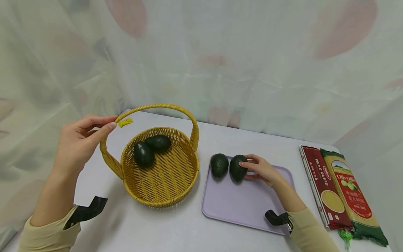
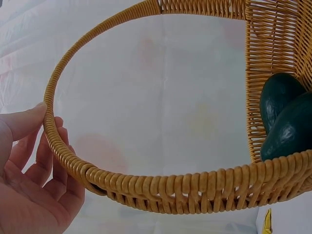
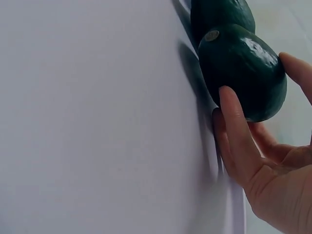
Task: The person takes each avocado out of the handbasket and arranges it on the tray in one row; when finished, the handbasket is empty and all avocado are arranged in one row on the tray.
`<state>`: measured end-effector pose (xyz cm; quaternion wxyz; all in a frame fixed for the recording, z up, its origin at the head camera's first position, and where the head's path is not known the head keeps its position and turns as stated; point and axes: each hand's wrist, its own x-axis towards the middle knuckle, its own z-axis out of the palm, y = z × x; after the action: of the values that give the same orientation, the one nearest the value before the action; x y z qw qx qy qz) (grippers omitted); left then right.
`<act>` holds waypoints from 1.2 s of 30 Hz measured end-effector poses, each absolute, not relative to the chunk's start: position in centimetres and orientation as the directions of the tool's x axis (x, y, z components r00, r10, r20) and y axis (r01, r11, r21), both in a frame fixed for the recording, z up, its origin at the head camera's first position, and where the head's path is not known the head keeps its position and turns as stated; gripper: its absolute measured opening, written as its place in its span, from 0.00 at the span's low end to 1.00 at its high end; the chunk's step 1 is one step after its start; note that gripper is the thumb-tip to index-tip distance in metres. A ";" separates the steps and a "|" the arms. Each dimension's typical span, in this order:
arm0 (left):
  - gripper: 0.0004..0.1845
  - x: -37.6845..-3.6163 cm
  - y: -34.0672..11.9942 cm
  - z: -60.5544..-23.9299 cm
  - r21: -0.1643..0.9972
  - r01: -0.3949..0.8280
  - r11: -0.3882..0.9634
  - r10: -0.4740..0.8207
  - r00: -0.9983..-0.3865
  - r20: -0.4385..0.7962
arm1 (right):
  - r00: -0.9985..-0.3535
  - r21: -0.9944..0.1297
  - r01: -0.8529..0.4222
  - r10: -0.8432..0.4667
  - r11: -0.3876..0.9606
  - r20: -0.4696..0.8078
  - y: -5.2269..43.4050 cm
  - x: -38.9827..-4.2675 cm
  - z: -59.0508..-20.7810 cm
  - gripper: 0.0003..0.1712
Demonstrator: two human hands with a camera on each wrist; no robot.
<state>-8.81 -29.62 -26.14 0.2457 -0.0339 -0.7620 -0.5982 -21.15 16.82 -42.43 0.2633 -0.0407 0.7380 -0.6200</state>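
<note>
My left hand (image 1: 77, 143) pinches the left side of the tall handle (image 1: 163, 106) of a round yellow wicker basket (image 1: 168, 180). In the left wrist view, the thumb and fingers of that hand (image 2: 31, 185) meet on either side of the handle. Two dark green avocados (image 1: 143, 154) lie together inside the basket, toward its back left. To the right, my right hand (image 1: 261, 169) grips an avocado (image 1: 235, 168) at the back of a lilac tray (image 1: 240, 206). Beside it on the tray lies another avocado (image 1: 219, 165). The right wrist view shows a small sticker on the gripped avocado (image 3: 239, 68).
Right of the tray lie a red spaghetti pack (image 1: 325, 185) and a green and yellow Olivoilà pack (image 1: 351, 185). A small green item (image 1: 345, 236) sits near their front end. Behind the handle is a small yellow packet (image 1: 125, 122). A patterned curtain (image 1: 252, 70) hangs along the back.
</note>
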 end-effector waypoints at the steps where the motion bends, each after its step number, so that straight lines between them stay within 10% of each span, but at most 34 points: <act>1: 0.10 -8.8 -29.6 -26.1 0.895 0.346 0.281 -0.243 -0.877 0.415 | -0.861 -0.935 0.265 -0.379 0.235 -0.339 16.7 -21.1 -42.4 0.39; 36: 0.11 -8.7 -29.6 -26.0 0.879 0.315 0.359 -0.247 -0.876 0.415 | -0.943 -0.892 -0.039 -0.311 0.451 -0.116 16.7 -20.3 -39.8 0.31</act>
<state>-8.72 -29.56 -26.03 0.2482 -0.0218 -0.7861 -0.5657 -20.26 16.68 -39.80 0.1321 -0.1040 0.8415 -0.5134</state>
